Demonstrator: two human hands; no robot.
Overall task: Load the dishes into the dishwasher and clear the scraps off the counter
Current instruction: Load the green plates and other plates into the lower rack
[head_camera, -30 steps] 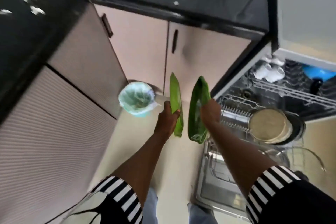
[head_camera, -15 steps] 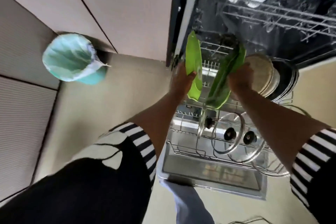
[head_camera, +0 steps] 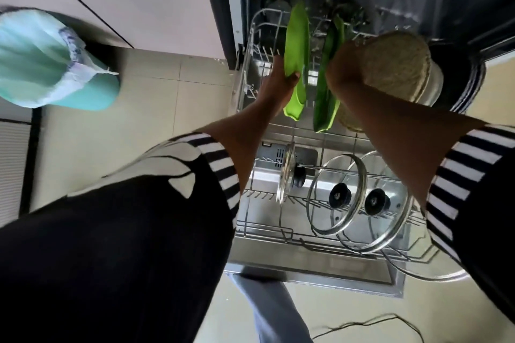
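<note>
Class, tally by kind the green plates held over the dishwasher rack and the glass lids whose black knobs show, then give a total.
Green plastic plates: 2, one gripped by the left hand, one by the right hand
Round glass lids with black knobs: 3
Total: 5

Plates (head_camera: 297,36) over the rack (head_camera: 262,231) — lids (head_camera: 337,195) nearer, bin (head_camera: 41,64) left
</note>
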